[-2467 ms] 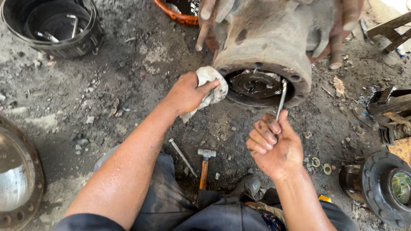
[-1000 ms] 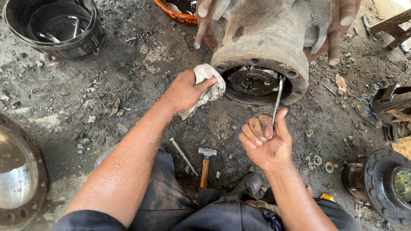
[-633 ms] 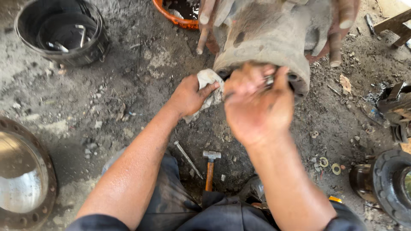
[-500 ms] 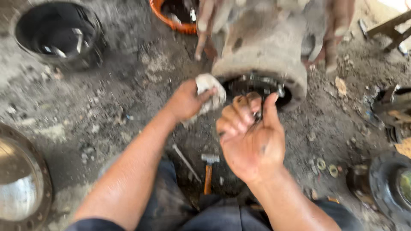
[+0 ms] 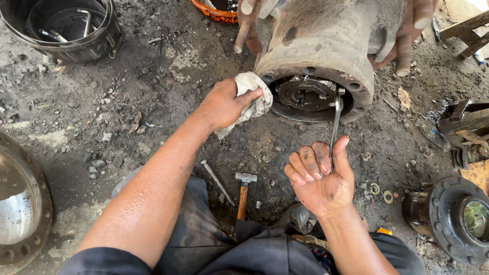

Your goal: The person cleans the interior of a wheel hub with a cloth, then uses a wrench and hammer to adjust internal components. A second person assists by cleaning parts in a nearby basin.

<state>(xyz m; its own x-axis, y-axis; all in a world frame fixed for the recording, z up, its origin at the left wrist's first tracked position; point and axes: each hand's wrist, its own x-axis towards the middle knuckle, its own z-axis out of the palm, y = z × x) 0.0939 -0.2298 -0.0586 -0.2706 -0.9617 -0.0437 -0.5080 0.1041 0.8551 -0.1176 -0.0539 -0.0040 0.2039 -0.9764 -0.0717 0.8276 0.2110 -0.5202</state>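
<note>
The black round bucket at upper left holds metal tools. The left hand, grip closed on a grey-white crumpled rag, rests at the rim of the rusty cylindrical hub housing. The right hand, fingers half curled, pinches a slim steel wrench reaching into the housing's open bore. Another person's fingers steady the housing. Open dirt floor lies to the left.

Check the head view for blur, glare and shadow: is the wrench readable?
Head view: sharp, no motion blur; the wrench and right hand read clearly. Daylight is soft, with mild glare only on the metal drum at left. The hub bore is in shadow but readable; the left hand grips a rag.
</note>
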